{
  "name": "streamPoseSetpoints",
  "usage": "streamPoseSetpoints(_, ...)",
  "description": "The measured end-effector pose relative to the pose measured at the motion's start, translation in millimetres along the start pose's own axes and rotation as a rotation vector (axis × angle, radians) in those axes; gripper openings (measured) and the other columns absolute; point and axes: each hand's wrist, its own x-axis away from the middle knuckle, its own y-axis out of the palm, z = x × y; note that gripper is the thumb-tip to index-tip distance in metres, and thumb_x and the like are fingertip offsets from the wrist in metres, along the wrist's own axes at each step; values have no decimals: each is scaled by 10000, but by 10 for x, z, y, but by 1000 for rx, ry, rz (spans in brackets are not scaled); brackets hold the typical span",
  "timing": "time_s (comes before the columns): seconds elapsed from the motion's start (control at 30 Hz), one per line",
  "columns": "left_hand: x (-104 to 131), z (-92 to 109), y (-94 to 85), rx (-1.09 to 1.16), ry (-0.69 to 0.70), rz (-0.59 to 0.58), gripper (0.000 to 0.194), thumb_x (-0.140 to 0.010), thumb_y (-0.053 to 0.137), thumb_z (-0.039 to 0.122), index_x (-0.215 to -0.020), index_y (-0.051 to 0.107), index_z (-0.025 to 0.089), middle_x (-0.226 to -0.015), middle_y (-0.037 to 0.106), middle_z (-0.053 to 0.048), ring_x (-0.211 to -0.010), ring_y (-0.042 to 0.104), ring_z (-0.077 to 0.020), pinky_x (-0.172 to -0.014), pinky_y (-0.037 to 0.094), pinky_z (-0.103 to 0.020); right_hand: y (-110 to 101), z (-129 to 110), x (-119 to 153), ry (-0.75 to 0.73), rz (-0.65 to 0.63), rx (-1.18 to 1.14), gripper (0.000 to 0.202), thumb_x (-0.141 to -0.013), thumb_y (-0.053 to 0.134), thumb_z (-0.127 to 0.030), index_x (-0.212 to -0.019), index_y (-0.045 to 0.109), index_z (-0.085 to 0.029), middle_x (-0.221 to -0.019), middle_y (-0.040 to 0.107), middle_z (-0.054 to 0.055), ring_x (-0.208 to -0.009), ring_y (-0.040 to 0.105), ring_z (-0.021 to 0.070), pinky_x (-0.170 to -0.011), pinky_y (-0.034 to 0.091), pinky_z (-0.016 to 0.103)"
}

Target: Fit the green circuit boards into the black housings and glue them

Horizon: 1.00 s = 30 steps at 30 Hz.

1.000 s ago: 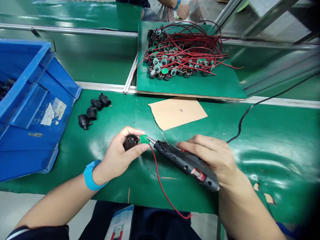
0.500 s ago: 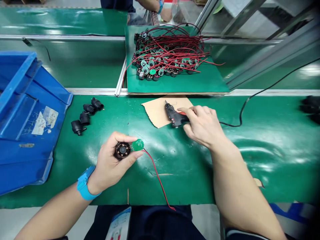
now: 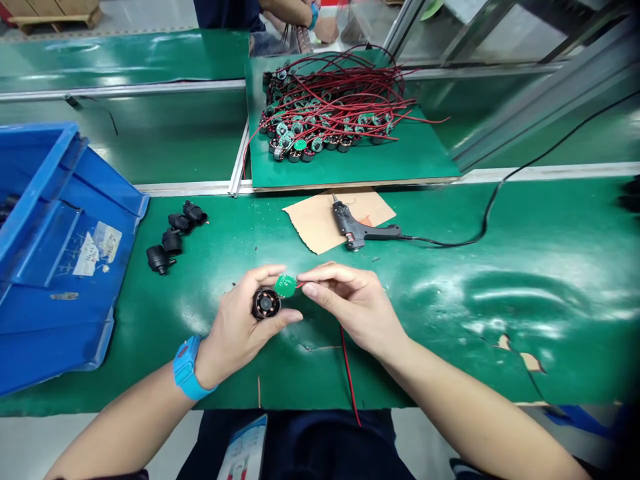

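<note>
Circuit board [image 3: 285, 286], one, sat between both hands. My left hand [image 3: 239, 312] gripped one motor [image 3: 267, 304]; my right hand [image 3: 361, 303] pinched red wire [image 3: 349, 375]. I counted four black fittings [image 3: 172, 241] farther left.

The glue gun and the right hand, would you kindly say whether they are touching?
Apart: the head view shows a strip of green bench between the glue gun and the right hand.

Glossy green worktop [image 3: 240, 233] catching glare; metal frame [image 3: 540, 110] at right; grey floor [image 3: 145, 17], wooden pallet [image 3: 60, 24] beyond.
</note>
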Motion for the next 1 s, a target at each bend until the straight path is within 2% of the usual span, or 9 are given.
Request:
streamPoseSetpoints(0.13,-56,25,4,34,-21,-132,308,-901,721,504,-1016,654,226,-961,701,-14,-881,655,-179,-767,488,-287,-35,-23,32,-404,173,424,139,-836,765,-119,-923,788,-225,-787,747,4,-629,641,109,-532,489,244)
streamPoseSetpoints(0.23,-30,42,2,83,-88,-203,267,-920,719,449,-1007,606,224,-913,650,3,-818,611,-158,-725,466,-279,-38,-31,65,-656,186,633,178,-840,739,-67,-942,762,-211,-789,758,10,-657,671,125,-603,532,275)
streamPoseSetpoints(0.3,4,60,-12,113,-101,-266,237,-964,657,382,-1098,546,221,-978,625,-16,-845,590,-163,-746,472,-293,-52,-41,66,-655,176,671,183,-847,734,-72,-972,754,-205,-811,761,19,-676,677,128,-636,543,284)
streamPoseSetpoints(0.4,32,89,-39,121,-45,-336,210,-1017,527,312,-1191,473,207,-1042,572,-51,-893,554,-178,-802,487,-325,-88,-73,44,-514,105,615,202,-876,710,-122,-1052,761,-207,-878,769,37,-754,691,148,-699,556,311)
streamPoseSetpoints(0.57,19,93,-31,31,-2,-302,283,-1045,505,325,-1308,490,220,-1128,585,-74,-1027,551,-206,-911,486,-361,-113,-99,25,-406,43,533,153,-903,701,-145,-1005,773,-234,-842,756,11,-768,688,149,-702,548,309)
streamPoseSetpoints(0.67,18,74,-10,23,-63,-254,487,-969,662,410,-1403,491,274,-1179,628,-64,-1057,602,-212,-910,516,-359,-96,-70,51,-502,99,622,122,-885,730,-145,-967,767,-227,-812,743,12,-713,671,143,-667,539,300)
streamPoseSetpoints(0.77,16,42,16,24,-131,-200,597,-848,794,463,-1374,571,289,-1136,657,-50,-972,645,-199,-870,556,-355,-75,-30,81,-682,157,762,124,-870,751,-135,-967,754,-213,-784,736,12,-664,645,130,-623,530,274)
streamPoseSetpoints(0.87,-5,-33,68,54,-133,-156,557,-795,843,443,-1296,654,292,-1222,652,-68,-1056,660,-221,-945,565,-405,-74,36,77,-794,147,848,137,-873,748,-127,-990,745,-199,-772,735,10,-647,633,122,-598,526,252)
streamPoseSetpoints(1.0,-61,-185,143,43,-136,-151,375,-764,874,393,-1078,745,234,-1294,621,-111,-1241,611,-295,-1038,530,-485,-113,177,18,-826,98,955,106,-883,749,-150,-975,750,-201,-751,735,6,-617,617,118,-567,509,245)
